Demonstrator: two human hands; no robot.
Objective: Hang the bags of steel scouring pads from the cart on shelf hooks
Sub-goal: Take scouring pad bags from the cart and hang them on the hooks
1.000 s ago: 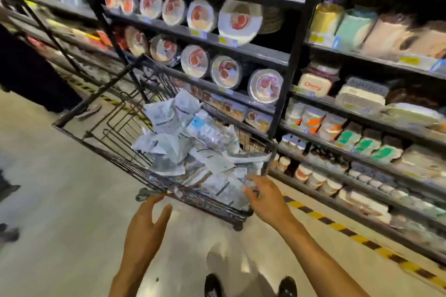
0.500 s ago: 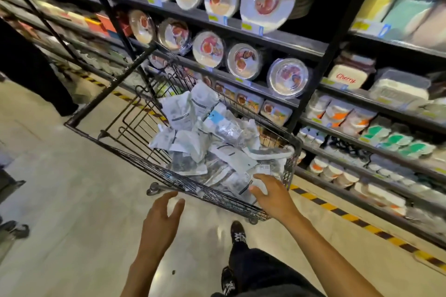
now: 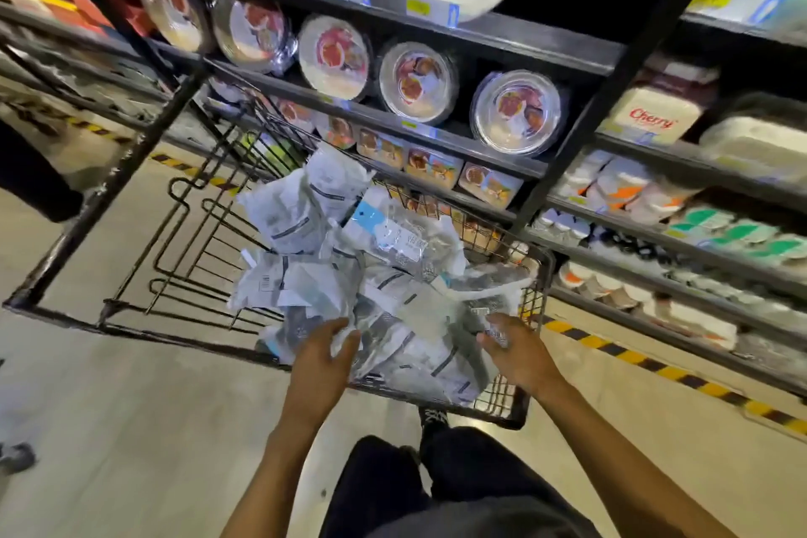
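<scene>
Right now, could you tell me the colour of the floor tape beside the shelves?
The floor tape is striped yellow and black; head view shows it.

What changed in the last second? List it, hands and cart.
The left hand moved forward from outside the cart, over its near rim, onto the bags. The right hand stayed at the near right corner, fingers on a bag; grip unclear. The bags still lie piled, none lifted.

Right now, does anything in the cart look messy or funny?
Yes. The bags of scouring pads lie crumpled in a jumbled heap at the wire cart's near end, not stacked. Nothing has spilled onto the floor.
</scene>
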